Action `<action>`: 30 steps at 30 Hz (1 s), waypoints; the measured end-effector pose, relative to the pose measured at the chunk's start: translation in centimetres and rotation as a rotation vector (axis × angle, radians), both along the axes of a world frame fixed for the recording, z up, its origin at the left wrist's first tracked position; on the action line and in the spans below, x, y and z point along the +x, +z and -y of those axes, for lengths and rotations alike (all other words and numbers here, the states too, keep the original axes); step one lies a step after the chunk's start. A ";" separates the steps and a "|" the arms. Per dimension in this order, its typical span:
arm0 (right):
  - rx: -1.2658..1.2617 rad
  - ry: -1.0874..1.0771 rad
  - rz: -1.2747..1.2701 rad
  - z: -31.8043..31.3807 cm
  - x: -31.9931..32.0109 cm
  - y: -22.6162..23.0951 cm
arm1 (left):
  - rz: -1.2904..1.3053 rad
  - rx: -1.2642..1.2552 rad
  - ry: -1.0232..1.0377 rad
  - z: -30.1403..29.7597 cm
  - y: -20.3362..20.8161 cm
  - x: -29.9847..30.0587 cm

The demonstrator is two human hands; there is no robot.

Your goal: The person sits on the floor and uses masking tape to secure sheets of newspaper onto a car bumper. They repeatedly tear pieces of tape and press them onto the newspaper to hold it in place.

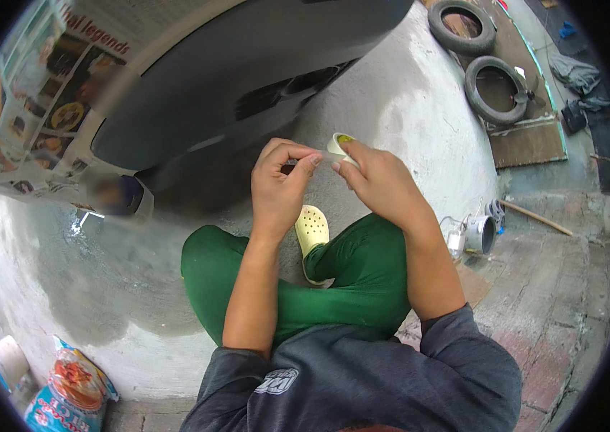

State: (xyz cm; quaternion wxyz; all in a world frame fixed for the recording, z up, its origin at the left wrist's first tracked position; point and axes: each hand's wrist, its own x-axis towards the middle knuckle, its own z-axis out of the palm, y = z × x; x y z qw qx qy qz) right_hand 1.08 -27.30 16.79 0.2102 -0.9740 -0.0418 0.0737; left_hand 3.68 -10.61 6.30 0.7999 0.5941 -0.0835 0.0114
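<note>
— So where are the hands?

— Both are up in the middle of the frame, close together. The right hand (pixel 380 180) is curled around a small roll of pale tape (pixel 339 146), which sits at its fingertips. The left hand (pixel 281 186) pinches its thumb and fingers shut right beside the roll.

— What is it pinching?

— Maybe the tape's loose end, running left from the roll. It is too thin to see well.

— What else is there?

— Green trousers (pixel 362 277) and a yellow clog (pixel 311 229) below the hands. A dark car body (pixel 247 72) fills the top, with newspaper (pixel 38 93) at upper left. Two tyres (pixel 495 90) lie at upper right.
</note>
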 end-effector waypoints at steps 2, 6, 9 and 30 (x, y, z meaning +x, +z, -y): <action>-0.025 -0.013 0.002 0.2 -0.2 -0.3 | -0.111 -0.088 -0.049 0.2 0.0 0.0; 0.091 0.018 0.046 0.2 -0.4 -0.6 | -0.158 -0.176 -0.114 0.9 -0.4 0.3; 0.091 0.050 0.070 1.0 -0.3 -1.4 | -0.162 -0.195 -0.132 1.5 0.4 0.0; 0.166 0.064 0.015 0.8 -0.9 -2.1 | -0.282 -0.147 -0.245 -0.3 -0.1 0.2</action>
